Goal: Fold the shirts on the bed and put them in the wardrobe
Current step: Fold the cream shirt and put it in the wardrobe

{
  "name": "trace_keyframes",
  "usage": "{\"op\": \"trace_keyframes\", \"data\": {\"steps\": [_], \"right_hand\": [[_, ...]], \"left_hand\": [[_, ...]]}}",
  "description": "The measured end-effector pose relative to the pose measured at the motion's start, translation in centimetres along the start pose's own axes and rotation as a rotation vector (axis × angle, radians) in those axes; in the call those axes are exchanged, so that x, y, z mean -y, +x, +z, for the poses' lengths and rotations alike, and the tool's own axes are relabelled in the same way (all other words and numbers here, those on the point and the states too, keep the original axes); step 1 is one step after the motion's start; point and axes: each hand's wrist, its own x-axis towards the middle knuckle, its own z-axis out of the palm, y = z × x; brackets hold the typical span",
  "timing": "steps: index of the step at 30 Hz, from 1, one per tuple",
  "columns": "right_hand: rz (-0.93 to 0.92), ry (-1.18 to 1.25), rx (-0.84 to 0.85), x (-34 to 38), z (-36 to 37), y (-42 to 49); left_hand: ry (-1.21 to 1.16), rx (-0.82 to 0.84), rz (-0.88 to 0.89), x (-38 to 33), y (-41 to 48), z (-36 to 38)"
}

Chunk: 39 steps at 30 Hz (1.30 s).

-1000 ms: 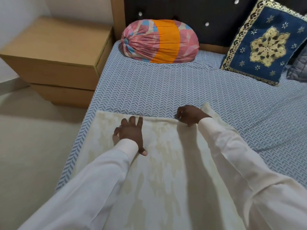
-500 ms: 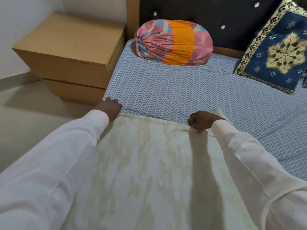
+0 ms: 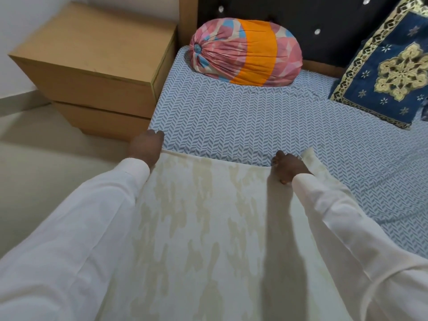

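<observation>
Head view of a cream shirt (image 3: pixel 196 228) with a pale beige pattern, spread flat on the near part of the bed (image 3: pixel 231 117), its far edge running across the blue herringbone sheet and its left side lying along the bed's left edge. Taking the shirt's middle as the dial's centre, the left hand (image 3: pixel 148 147) is seen at 11 o'clock, placed at the shirt's far left corner with the back of the hand upward and the fingertips bent down onto the sheet – whether its grip has hold of the cloth cannot be told, since the fingers are hidden under the hand. The right hand (image 3: pixel 288 169) is seen at 1 o'clock, its grip closed, with fingers curled round the shirt's far edge; a small fold of cloth stands up just beyond the knuckles. A pink and orange bolster (image 3: pixel 245 53) is laid at 12 o'clock against the dark headboard (image 3: pixel 324 19), well apart from the shirt. A blue and gold cushion (image 3: pixel 391 66) is propped at 2 o'clock. A wooden bedside cabinet (image 3: pixel 92 66) is set on the floor (image 3: pixel 46 158) at 10 o'clock – just beside the bed.
</observation>
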Motion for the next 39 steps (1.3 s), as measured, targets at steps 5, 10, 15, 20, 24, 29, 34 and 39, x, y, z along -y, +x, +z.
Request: {"op": "trace_keyframes", "data": {"steps": [5, 10, 15, 20, 24, 29, 34, 39], "right_hand": [[0.023, -0.022, -0.146, 0.3, 1.4, -0.7], [0.05, 0.124, -0.15, 0.6, 1.4, -2.3], [-0.047, 0.374, -0.235, -0.7, 1.0, -7.2], [-0.232, 0.515, -0.452, 3.1, 6.6, -17.9], [-0.28, 0.529, -0.271, 6.1, 12.2, -25.8], [-0.243, 0.523, -0.176, 7.3, 15.9, -33.7], [-0.22, 0.551, -0.234, 6.6, 18.9, -38.7], [-0.304, 0.425, -0.283, 6.4, 21.2, -42.3]], "left_hand": [[-0.489, -0.076, -0.186, 0.2, -2.0, 1.3], [-0.647, -0.036, -0.209, 1.9, -9.0, 1.0], [-0.498, -0.115, -0.183, 1.7, -19.7, 1.6], [-0.597, -0.022, -0.209, 0.6, -27.9, 2.5], [-0.368, 0.156, -0.305, -0.6, -32.3, 2.7], [-0.337, 0.272, -0.466, -0.6, -36.2, 1.3], [-0.38, 0.541, -0.42, 1.0, -38.6, 0.8], [-0.374, 0.567, -0.381, 1.4, -41.4, 0.8]]}}
